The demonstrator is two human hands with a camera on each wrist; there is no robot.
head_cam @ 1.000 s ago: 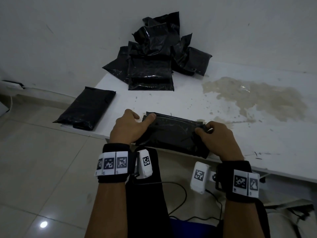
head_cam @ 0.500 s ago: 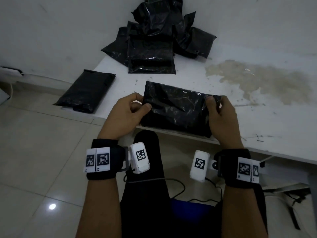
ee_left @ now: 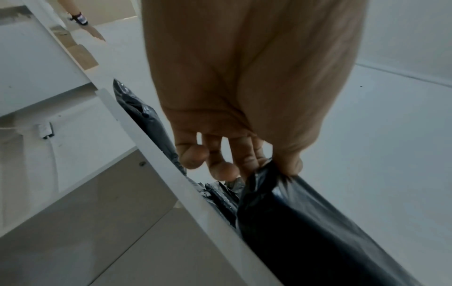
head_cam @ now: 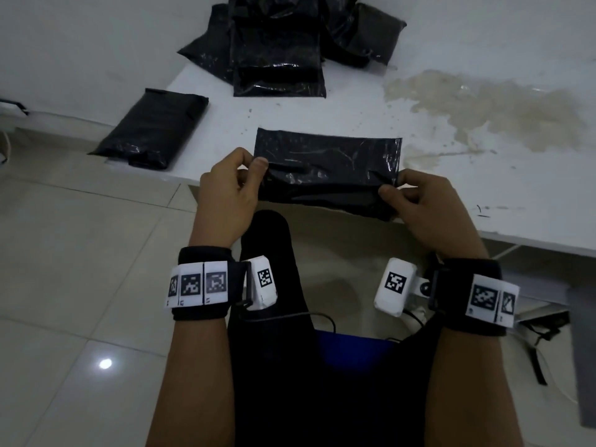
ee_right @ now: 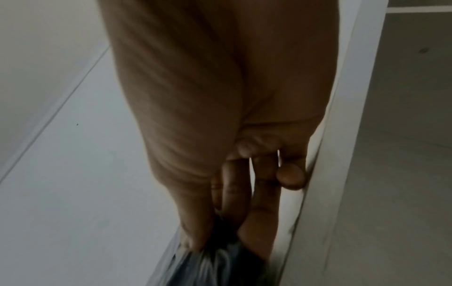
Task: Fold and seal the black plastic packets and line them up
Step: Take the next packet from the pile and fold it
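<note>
Between both hands (head_cam: 225, 195) (head_cam: 429, 208), pinched: packet (head_cam: 325, 169).

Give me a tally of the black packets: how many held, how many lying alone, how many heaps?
Held packet, pinched by left hand and right hand: 1
Lone packet: 1
Heap, contents uncountable: 1
Total: 3

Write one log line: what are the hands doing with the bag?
left hand: pinches packet | right hand: pinches packet | packet: at table edge | fold: underway
</note>
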